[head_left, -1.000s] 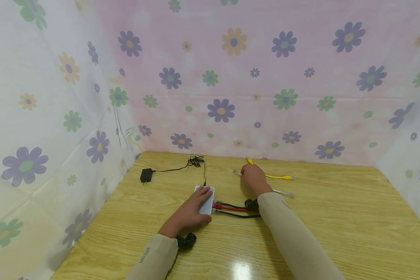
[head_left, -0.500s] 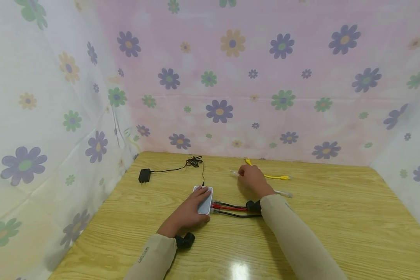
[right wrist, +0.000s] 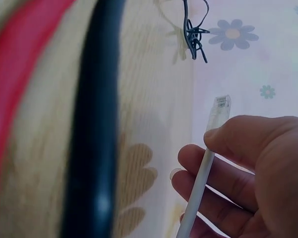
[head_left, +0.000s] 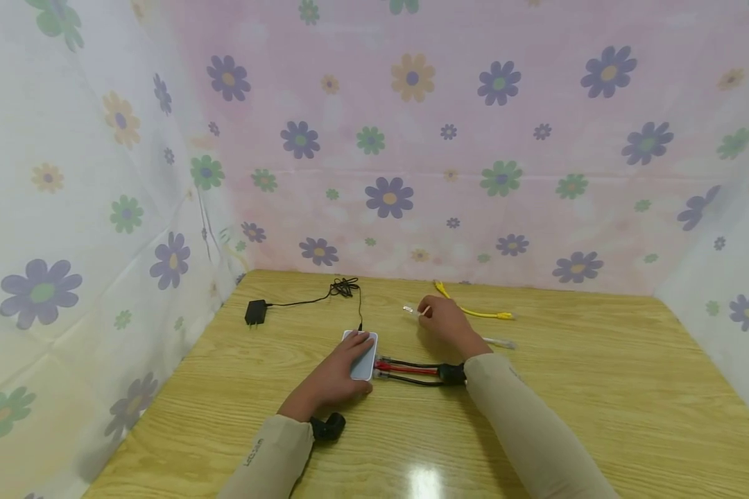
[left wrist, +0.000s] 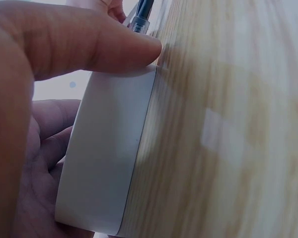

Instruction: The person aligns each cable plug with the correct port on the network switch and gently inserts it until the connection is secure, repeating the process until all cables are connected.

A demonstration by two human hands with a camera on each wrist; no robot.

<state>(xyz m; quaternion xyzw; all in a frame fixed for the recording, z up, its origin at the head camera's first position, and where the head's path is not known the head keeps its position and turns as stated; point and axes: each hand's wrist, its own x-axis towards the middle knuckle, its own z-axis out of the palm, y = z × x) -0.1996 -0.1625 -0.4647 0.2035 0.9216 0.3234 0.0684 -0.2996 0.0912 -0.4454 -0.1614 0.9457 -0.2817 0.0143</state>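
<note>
My left hand (head_left: 331,374) grips a small white network switch (head_left: 363,360) flat on the table, fingers over its top and thumb at its near side. In the left wrist view, the thumb (left wrist: 114,47) lies along the switch's white side wall (left wrist: 107,148). Two black Ethernet cables (head_left: 415,381) and a red one (head_left: 412,370) are plugged into the switch's right side. To the right, my right hand (head_left: 446,322) pinches a white Ethernet cable (right wrist: 201,173) just behind its clear plug (right wrist: 219,106). The plug points left, above the table; the cable's other end (head_left: 502,343) shows beyond the wrist.
A yellow Ethernet cable (head_left: 483,314) lies behind my right hand. At the back left, a black power adapter (head_left: 256,312) has its bundled cord (head_left: 345,287) running to the switch. Flowered cloth (head_left: 387,138) hangs along the table's back and sides.
My right hand has shifted slightly left with the white cable, and its plug has lifted and come into clearer sight. The left hand stays on the switch. The whole view drifts slightly.
</note>
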